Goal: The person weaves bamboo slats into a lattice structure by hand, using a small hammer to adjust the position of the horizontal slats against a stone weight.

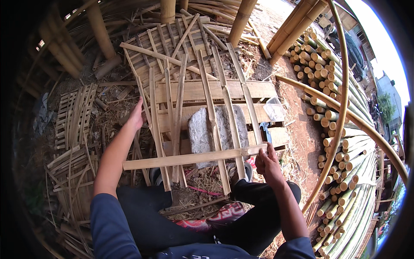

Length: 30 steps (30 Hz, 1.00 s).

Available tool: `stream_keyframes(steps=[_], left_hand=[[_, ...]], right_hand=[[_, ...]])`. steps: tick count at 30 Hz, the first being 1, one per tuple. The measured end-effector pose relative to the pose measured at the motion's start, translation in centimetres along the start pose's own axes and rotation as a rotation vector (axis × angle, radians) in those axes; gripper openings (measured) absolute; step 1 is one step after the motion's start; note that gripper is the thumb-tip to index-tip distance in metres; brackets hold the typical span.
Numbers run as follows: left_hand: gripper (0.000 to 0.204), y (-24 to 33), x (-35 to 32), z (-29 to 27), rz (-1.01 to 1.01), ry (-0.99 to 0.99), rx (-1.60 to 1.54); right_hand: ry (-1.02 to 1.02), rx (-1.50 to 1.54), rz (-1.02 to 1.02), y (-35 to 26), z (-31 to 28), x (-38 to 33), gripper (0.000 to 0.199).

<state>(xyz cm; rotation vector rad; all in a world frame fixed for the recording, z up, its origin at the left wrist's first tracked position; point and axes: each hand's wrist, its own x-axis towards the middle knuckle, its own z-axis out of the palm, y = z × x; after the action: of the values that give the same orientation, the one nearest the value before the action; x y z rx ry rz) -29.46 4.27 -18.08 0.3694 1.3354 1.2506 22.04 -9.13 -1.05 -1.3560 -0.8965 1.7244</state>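
Observation:
A lattice frame of split bamboo slats (pixel 207 90) lies in front of me, its long slats running away from my knees. Across its near end passes a cross slat (pixel 185 159). My left hand (pixel 136 115) is closed around the outermost left bamboo slat, its fingers partly hidden. At the near right corner my right hand (pixel 268 163) is closed on the end of the cross slat, with the thumb side up. Under the frame sits a rough grey stone block (pixel 202 134) on a low wooden plank bench (pixel 263 89). Beside the right slat lies a blue-handled tool (pixel 266 131), perhaps a hammer.
A clear plastic container (pixel 274 110) stands at the bench's right end. Stacked bamboo poles (pixel 345 164) fill the right side, with a bent pole (pixel 340 103) in front. Upright bamboo posts (pixel 241 21) rise beyond. Slat bundles (pixel 75 114) and scraps cover the ground at left.

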Motion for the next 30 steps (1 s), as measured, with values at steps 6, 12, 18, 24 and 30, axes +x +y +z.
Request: stream_keyframes(steps=[6,12,18,24,30], left_hand=[[0.024,2.6,1.4,0.0,0.102,-0.124,-0.179],[0.036,8.3,-5.0,1.3,0.118,-0.291,-0.314],[0.052,14.7,-14.6,2.9,0.372,-0.344,-0.293],[0.015,20.4,-23.6,4.5,0.698,-0.284,-0.117],[0.014,26.1,-32.8,6.4,0.882,-0.377,-0.054]], right_hand=[[-0.03,0.022,0.001,0.3,-0.9,0.1,0.03],[-0.079,0.002,-0.075,1.5,-3.2,-0.7,0.022],[-0.176,-0.009,-0.18,1.3,-4.2,-2.7,0.025],[-0.158,-0.011,-0.291,0.1,-3.8,-4.4,0.031],[-0.098,-0.164,-0.472,-2.2,-4.0,-6.8,0.031]])
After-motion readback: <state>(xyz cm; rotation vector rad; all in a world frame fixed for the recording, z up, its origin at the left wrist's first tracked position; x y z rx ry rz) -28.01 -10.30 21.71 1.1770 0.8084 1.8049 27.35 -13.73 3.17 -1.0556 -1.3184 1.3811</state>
